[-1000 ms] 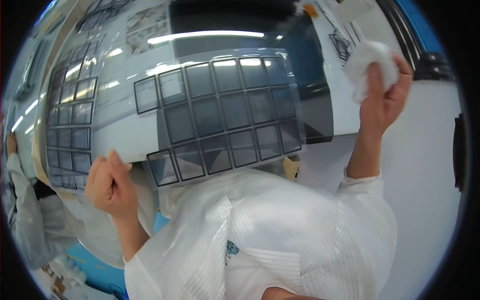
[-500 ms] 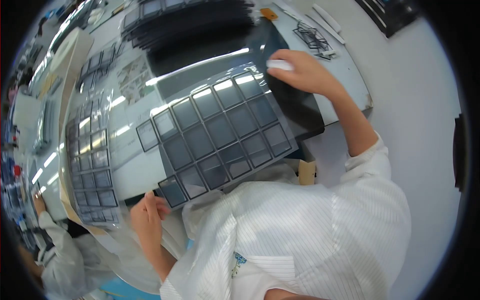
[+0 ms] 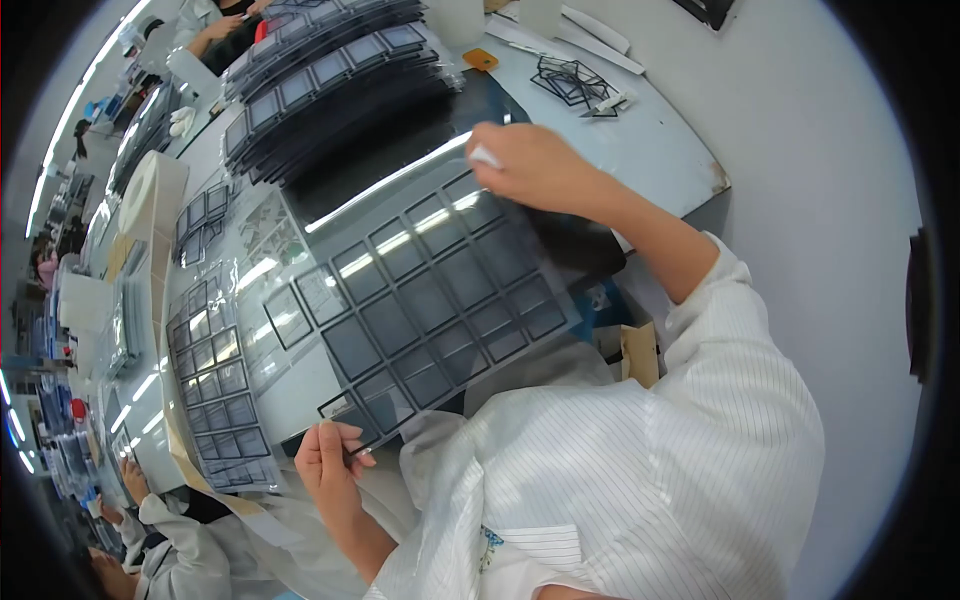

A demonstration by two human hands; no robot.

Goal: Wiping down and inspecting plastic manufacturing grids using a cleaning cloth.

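To the left of our left fingers we see a co-worker's hand (image 3: 133,482), and closer to them a clear plastic sheet of small grey-black panels (image 3: 222,385). Our left hand (image 3: 332,470) has its fingers curled close together at the near-left corner of a wide transparent sheet with a grid of black rectangular frames (image 3: 395,305); we cannot tell whether they pinch it. Well beyond those fingers rises a tall stack of black-framed sheets (image 3: 330,75). The wide sheet spreads from our left fingers to just below our right hand (image 3: 527,168), whose fingers close around a small white wad (image 3: 486,156), only its edge showing. Beyond the right fingers lies a flat orange piece (image 3: 481,60); farther right of them, a loose tangle of thin black frames (image 3: 572,84) rests on the white tabletop (image 3: 660,140).
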